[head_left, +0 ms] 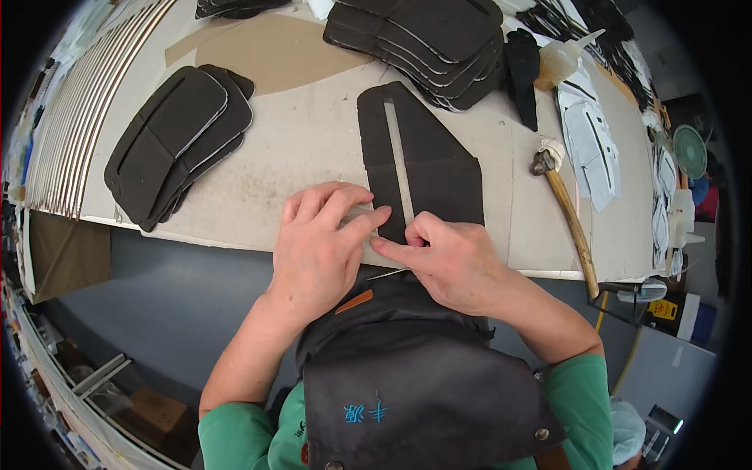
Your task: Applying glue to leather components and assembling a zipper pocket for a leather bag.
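Observation:
A flat black panel with a long narrow slot, pale inside, lies at the table's front edge. At its lower left side my left hand is bent, thumb and fingers drawn together around something whitish that is mostly hidden. My right hand covers the panel's near end, its fingers curled and the index stretched toward the left thumb. What lies under that index finger cannot be seen. Just below the fingertips a thin pale line shows against my dark apron.
Similar black pieces lie in a small stack at left and a larger stack at the back. A wooden-handled hammer rests at right, near a squeeze bottle and white cut pieces. Ribbed metal-coloured rods line the far left.

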A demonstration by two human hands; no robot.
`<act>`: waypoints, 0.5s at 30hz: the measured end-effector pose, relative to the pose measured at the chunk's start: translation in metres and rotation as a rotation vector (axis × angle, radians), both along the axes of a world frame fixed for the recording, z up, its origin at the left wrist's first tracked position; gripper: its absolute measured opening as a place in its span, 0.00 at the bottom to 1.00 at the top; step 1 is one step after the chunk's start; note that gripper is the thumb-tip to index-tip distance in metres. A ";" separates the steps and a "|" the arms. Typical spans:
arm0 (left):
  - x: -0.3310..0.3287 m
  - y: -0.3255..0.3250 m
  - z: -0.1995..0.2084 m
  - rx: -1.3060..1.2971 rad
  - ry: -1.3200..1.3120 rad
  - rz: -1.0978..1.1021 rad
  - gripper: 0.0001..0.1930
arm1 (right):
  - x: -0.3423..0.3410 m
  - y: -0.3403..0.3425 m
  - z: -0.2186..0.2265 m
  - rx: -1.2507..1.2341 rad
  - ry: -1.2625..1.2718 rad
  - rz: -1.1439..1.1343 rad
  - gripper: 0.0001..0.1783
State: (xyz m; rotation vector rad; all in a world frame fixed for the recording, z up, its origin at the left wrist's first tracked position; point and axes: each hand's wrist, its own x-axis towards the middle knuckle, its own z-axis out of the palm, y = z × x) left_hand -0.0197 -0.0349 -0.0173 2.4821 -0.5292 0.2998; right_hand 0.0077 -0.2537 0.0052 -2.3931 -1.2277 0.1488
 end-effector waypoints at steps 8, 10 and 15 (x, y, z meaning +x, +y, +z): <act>-0.003 0.006 -0.003 0.050 -0.055 -0.049 0.19 | 0.002 0.000 -0.005 0.243 0.209 -0.124 0.19; -0.004 0.009 -0.007 -0.077 -0.064 -0.042 0.16 | 0.003 0.004 0.001 0.194 0.182 -0.111 0.18; -0.004 0.008 -0.012 -0.203 -0.054 0.009 0.14 | 0.005 0.011 0.005 0.085 0.131 -0.141 0.22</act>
